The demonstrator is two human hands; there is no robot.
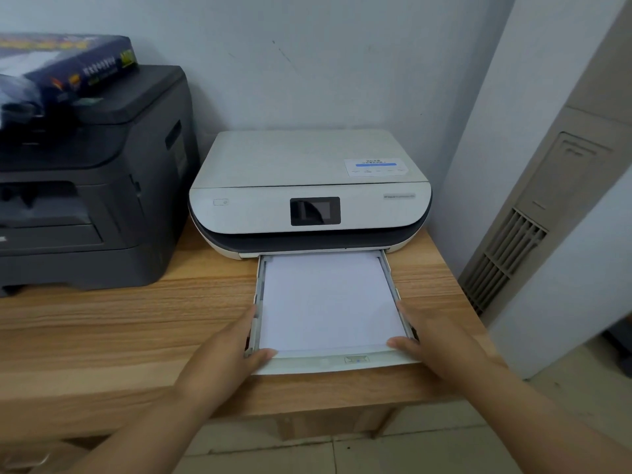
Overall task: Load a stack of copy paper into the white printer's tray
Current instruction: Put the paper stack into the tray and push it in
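Both hands, left hand (236,347) and right hand (434,343), have fingers grasping the tray (321,366) at its 2 front corners (light plastic, slides easily); paper (328,302) lies flat inside.

Soft even light – edges bowed, left corner blurred

No text here can be read. The white printer (309,189) bears a sticker (376,166) on its lid with a blue bar and small print, and a tiny grey model line at the right of its front panel, both too blurred. The dark blue paper ream wrapper (68,68) on the black printer (92,186) shows yellowish characters, also illegible.
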